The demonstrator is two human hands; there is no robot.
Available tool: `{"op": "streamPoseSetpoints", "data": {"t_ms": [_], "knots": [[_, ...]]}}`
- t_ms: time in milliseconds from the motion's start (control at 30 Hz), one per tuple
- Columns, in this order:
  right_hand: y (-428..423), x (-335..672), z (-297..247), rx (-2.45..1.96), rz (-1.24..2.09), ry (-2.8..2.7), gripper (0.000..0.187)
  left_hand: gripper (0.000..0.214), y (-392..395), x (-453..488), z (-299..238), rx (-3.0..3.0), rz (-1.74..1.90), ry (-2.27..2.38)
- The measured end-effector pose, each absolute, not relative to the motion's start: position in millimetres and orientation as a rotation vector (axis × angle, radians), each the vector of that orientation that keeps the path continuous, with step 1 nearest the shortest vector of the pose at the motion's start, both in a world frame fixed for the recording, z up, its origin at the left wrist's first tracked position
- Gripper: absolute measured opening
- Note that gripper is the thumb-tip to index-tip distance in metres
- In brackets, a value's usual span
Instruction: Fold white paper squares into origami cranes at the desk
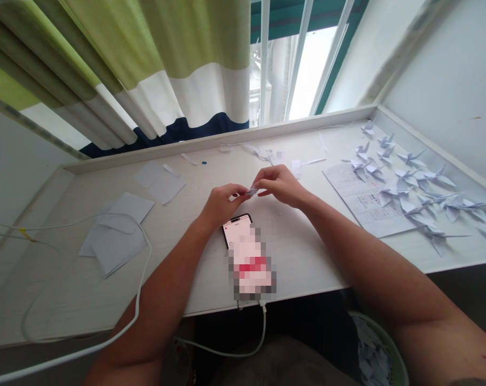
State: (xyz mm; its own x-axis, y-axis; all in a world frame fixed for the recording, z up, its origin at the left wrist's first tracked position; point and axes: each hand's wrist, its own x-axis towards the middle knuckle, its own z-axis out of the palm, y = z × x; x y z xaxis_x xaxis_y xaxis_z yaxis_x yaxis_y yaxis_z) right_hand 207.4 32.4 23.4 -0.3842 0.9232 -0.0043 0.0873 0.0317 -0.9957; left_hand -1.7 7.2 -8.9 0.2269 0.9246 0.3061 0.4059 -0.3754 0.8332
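- Left hand (221, 206) and right hand (281, 185) are together above the white desk (86, 289), their fingertips pinching a small folded paper piece (251, 191) between them.
- That paper looks light and thin, probably crisp along its creases but easily crushed, so the folded edges seem the best place to hold it, with a gentle pinch.
- Just below my left hand lies a smartphone (235, 230), partly blurred out, with its charging cable (263, 327) dropping over the desk edge.
- Right of my hands, paper cranes (410, 158) sit on and around a printed sheet (359, 206).
- Loose paper squares (160, 182) lie to the left.
- Below the desk's right side is a green basket (398, 343).
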Motion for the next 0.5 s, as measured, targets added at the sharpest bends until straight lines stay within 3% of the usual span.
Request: {"op": "streamPoseSetpoints", "data": {"t_ms": [167,367,500], "knots": [[37.6,215.8,24.7,-1.013,1.666,-1.402,0.008,0.014,4.0,-2.2,-3.0,2.009,1.124,1.149],[41.9,223.2,23.9,-0.969,1.853,-1.361,0.010,0.027,-0.6,0.2,-2.0,2.099,1.113,1.109],[42.8,221.6,19.1,-0.984,1.818,-1.384,0.011,0.017,1.2,1.1,-1.4,2.199,1.148,0.961]]}}
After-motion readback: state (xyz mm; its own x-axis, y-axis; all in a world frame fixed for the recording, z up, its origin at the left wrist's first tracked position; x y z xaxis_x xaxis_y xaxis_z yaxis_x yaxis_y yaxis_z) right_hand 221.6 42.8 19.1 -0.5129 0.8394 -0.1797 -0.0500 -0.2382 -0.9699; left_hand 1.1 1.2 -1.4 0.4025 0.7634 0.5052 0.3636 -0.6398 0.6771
